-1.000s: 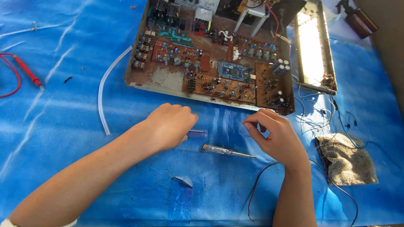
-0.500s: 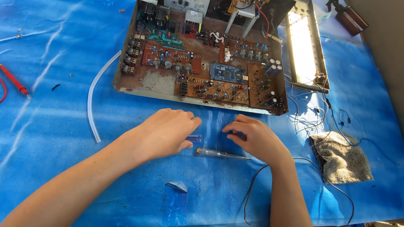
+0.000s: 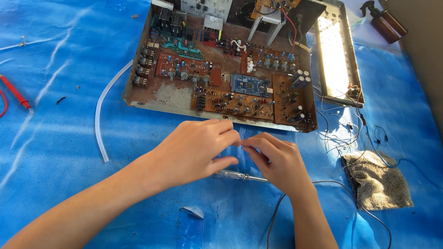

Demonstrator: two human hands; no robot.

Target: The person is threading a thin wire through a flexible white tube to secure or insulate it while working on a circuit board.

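Meeting just in front of the open chassis (image 3: 221,69), the left hand (image 3: 194,152) and the right hand (image 3: 279,161) were brought fingertip to fingertip above the counter (image 3: 60,184). Both sets of fingers were curled and pinched together at the point of contact; what they pinched, if anything, was too small and too hidden to tell. Directly beneath the hands lay a slim screwdriver with a clear handle (image 3: 240,175), touching neither hand. Judging by this arrangement, the work stood at a fine handling stage: the chassis was already opened, its rust-stained tray and brown circuit boards (image 3: 230,101) exposed, a small blue board (image 3: 249,85) seated among them, while loose thin wires (image 3: 346,129) trailing off its right edge suggested connections not yet finished.

A rumpled blue plastic sheet covered the counter. On it lay a curved length of clear tubing (image 3: 104,110) to the left, a red test probe (image 3: 14,94) at the far left edge, a coarse grey cloth pad (image 3: 376,180) to the right, and a brightly sunlit metal panel (image 3: 334,55) beside the chassis. A brown spray bottle (image 3: 385,20) stood in the upper right corner.
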